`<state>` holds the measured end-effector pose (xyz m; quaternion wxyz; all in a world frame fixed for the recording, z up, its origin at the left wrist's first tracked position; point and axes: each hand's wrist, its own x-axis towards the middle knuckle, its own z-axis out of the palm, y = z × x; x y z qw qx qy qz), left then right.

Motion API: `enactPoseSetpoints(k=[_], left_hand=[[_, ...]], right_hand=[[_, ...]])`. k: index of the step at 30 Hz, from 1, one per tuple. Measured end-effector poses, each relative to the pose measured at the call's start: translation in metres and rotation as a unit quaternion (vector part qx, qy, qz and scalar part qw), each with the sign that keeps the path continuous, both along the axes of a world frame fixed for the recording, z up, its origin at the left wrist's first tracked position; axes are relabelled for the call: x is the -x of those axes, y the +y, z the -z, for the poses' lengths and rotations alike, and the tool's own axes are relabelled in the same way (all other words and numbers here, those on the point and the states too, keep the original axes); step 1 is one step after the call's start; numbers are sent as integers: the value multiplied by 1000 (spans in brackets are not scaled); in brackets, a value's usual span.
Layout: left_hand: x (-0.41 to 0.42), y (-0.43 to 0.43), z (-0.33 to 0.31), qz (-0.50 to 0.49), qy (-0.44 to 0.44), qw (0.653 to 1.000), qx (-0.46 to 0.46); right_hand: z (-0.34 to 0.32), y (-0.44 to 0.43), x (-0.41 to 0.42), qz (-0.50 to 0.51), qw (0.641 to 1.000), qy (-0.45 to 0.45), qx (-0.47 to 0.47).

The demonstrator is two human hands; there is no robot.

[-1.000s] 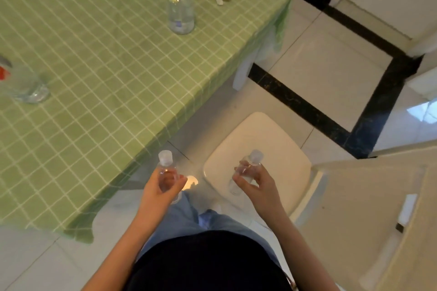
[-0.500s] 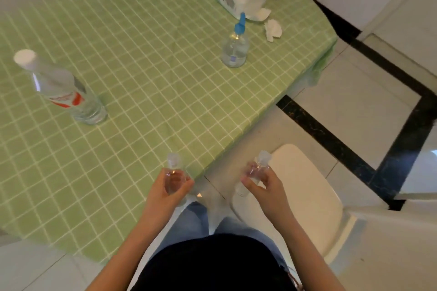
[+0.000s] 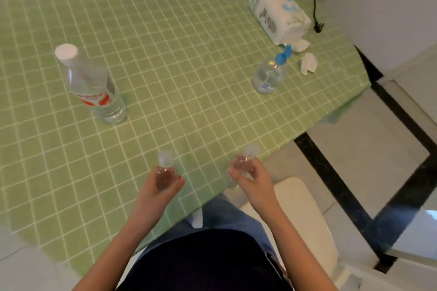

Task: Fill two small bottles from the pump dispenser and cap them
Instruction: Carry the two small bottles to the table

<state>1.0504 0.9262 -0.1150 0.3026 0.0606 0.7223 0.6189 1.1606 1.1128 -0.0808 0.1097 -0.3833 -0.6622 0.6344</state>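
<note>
Each hand, left (image 3: 159, 186) and right (image 3: 254, 178), grips a small capped bottle, left (image 3: 164, 168), right (image 3: 246, 158), near of the pump dispenser (image 3: 269, 73).

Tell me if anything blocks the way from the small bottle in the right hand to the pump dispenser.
Nothing visible does. Only green tablecloth lies between the small bottle in the right hand and the pump dispenser. The large water bottle stands far off to the left; the tissue pack and crumpled tissue lie beyond the dispenser.

Looks forward and down from the head, close over left hand (image 3: 160, 185) and right hand (image 3: 254, 181); takes in table (image 3: 189, 73) beyond them, chair (image 3: 298, 210) beside the right hand.
</note>
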Motion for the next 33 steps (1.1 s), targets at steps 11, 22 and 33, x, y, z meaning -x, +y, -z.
enactPoseSetpoints(k=[11, 22, 33], left_hand=[[3, 58, 4, -146, 8, 989, 14], [-46, 204, 13, -285, -13, 957, 47], [-18, 236, 10, -282, 34, 957, 64]], right_hand=[[12, 88, 66, -167, 986, 25, 18], [19, 232, 70, -352, 935, -33, 10], [28, 242, 94, -399, 917, 4, 11]])
